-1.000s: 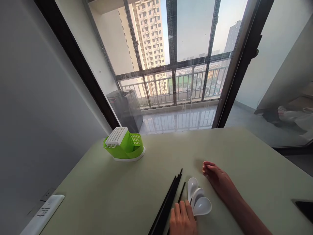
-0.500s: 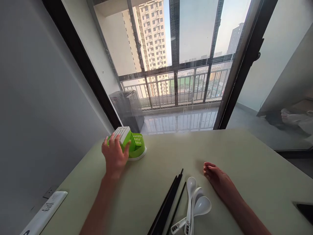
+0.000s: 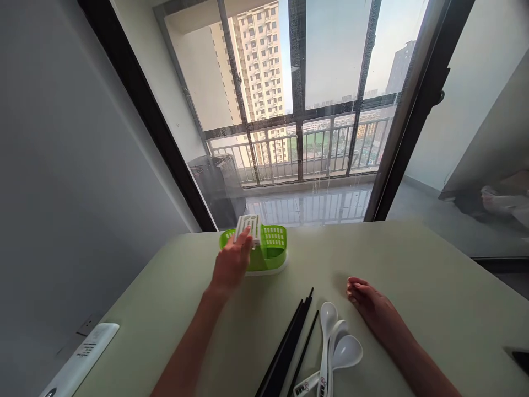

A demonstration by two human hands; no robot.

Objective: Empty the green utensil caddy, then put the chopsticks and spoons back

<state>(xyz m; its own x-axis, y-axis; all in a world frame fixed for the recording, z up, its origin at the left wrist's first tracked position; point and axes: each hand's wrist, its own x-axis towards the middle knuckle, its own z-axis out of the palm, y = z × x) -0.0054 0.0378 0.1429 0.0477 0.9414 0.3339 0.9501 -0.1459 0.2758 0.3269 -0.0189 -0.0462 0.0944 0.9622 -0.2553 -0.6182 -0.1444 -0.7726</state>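
A green plastic utensil holder [image 3: 268,267] with slotted end baskets, a white base and a raised white slotted middle stands upright near the table's far edge. My left hand [image 3: 231,266] is on its left front, fingers curled against the white middle part and the green wall; some fingers are hidden. Loosely closed, my right hand [image 3: 374,303] rests on the table with nothing visible in it. Between my arms lie a bundle of black chopsticks [image 3: 289,342], one separate chopstick [image 3: 305,350] and several white spoons [image 3: 346,352], their handles crossing.
The pale green table [image 3: 330,253] reaches to a dark-framed glass door. A white power strip-like bar [image 3: 85,358] lies along the left edge. A dark object [image 3: 519,358] sits at the right edge. A grey wall [image 3: 82,165] rises at the left.
The utensil holder has moved right along the table with my left hand, which has also turned on it. My right hand stays in place. The view has shifted slightly.
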